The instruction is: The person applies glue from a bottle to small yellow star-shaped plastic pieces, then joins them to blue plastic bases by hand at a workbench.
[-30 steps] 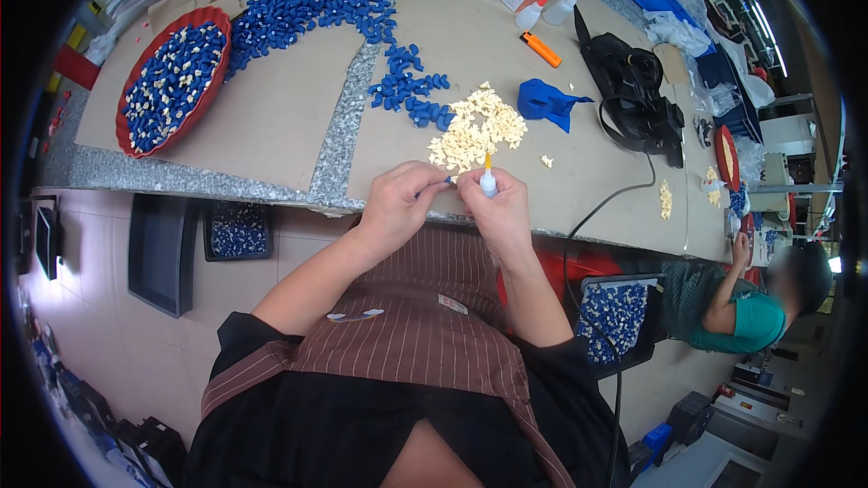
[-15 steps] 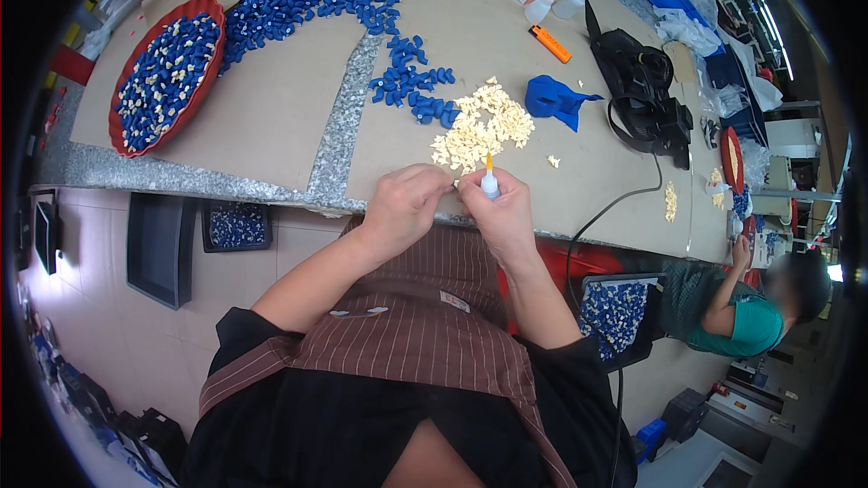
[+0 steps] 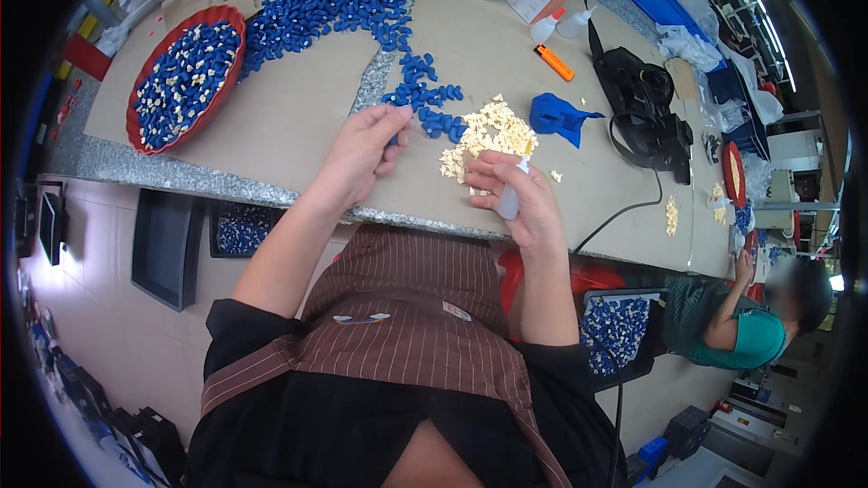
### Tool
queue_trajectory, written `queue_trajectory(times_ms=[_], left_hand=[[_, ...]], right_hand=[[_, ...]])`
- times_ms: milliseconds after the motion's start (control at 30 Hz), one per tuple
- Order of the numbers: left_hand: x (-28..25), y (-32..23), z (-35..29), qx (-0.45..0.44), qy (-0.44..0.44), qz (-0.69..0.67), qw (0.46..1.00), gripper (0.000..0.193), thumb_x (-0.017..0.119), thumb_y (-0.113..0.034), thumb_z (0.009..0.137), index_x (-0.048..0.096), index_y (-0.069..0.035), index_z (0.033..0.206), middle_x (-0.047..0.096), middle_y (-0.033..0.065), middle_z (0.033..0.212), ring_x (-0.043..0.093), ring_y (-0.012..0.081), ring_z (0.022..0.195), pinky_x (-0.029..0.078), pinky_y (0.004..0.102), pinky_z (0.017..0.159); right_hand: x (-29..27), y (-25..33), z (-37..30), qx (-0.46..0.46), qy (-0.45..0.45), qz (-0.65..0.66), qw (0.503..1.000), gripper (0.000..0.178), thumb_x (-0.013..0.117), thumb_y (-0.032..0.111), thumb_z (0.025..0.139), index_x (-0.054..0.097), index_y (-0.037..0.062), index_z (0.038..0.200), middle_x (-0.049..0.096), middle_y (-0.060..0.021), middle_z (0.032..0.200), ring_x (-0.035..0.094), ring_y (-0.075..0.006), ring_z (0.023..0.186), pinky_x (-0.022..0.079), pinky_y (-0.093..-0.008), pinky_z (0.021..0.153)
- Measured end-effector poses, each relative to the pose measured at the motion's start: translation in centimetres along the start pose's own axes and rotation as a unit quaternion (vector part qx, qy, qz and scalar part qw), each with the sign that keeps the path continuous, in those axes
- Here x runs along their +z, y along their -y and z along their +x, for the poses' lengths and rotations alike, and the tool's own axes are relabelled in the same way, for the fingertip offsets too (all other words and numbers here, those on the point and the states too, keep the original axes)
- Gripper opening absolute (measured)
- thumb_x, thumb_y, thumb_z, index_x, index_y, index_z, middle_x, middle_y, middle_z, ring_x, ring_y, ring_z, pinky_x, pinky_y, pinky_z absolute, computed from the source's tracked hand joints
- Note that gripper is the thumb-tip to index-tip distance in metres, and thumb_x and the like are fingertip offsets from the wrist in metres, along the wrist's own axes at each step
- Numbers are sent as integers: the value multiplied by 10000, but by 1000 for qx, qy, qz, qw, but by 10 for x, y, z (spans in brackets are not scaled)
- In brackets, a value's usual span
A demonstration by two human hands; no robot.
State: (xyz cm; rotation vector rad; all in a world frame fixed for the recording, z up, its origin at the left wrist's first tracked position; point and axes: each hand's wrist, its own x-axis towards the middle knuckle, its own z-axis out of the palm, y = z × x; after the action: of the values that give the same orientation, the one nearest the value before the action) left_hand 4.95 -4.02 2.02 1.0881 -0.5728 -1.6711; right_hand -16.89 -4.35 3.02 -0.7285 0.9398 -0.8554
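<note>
My left hand (image 3: pixel 364 152) is raised over the table edge, its fingers closed on a small blue piece (image 3: pixel 394 139), mostly hidden by them. My right hand (image 3: pixel 527 194) holds a small translucent glue bottle (image 3: pixel 508 203) with a thin yellowish tip that points up and away from me. Just beyond the right fingers lies a pile of small cream-coloured pieces (image 3: pixel 495 126). Loose blue curved pieces (image 3: pixel 418 95) trail from beside that pile toward a large heap of blue pieces (image 3: pixel 334 4) at the far left.
A red scalloped tray (image 3: pixel 237 63) holds blue and cream pieces at left. On the right lie a blue cloth-like item (image 3: pixel 559 116), an orange lighter-like object (image 3: pixel 554 63), white bottles (image 3: pixel 572 24) and a black bag (image 3: pixel 633 81) with a cable. A co-worker in green (image 3: pixel 758 336) sits at right.
My hands have moved apart. The left has gone left and away from me toward the blue pieces; the right has shifted right with the bottle, its fingers now spread near the cream pile.
</note>
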Motion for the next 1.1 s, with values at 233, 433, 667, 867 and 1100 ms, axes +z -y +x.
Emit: queue_trajectory(times_ms=[233, 433, 667, 867, 1100], left_hand=[[3, -8, 17, 360, 40, 627, 690, 161, 538, -100, 749, 576, -106, 906, 575, 77, 786, 554, 246, 744, 448, 336, 654], [-2, -12, 38, 361, 129, 624, 681, 159, 580, -97, 721, 588, -87, 879, 571, 72, 784, 552, 257, 753, 444, 333, 669], [12, -16, 18, 200, 78, 333, 918, 115, 542, -126, 820, 567, -42, 894, 568, 58, 779, 509, 83, 594, 399, 193, 494], [18, 13, -14, -97, 89, -26, 991, 170, 505, -144, 858, 539, -13, 961, 571, 55, 821, 481, 46, 571, 399, 148, 470], [32, 32, -29, -48, 116, 18, 992, 260, 528, -62, 827, 512, 3, 1079, 561, 53, 876, 504, 69, 618, 448, 194, 583]], right_hand=[[-4, 11, -1, -2, -76, -51, 996, 239, 514, 208, 827, 488, -5, 934, 563, -119, 812, 587, -196, 750, 500, -301, 595], [-29, 6, -4, -55, -27, 90, 994, 176, 447, 144, 831, 443, 31, 966, 524, -84, 762, 519, -160, 587, 448, -294, 509], [-27, 10, -24, -163, -85, -68, 981, 257, 480, 137, 846, 467, -21, 1048, 547, -69, 836, 555, -144, 676, 450, -245, 532], [-34, -6, -20, -148, -8, 50, 988, 382, 544, 101, 815, 431, -3, 1165, 553, -82, 893, 549, -143, 689, 419, -207, 520], [-30, -31, -11, -244, -39, 58, 967, 249, 571, 82, 797, 471, -12, 1006, 538, -82, 845, 523, -116, 662, 403, -206, 529]])
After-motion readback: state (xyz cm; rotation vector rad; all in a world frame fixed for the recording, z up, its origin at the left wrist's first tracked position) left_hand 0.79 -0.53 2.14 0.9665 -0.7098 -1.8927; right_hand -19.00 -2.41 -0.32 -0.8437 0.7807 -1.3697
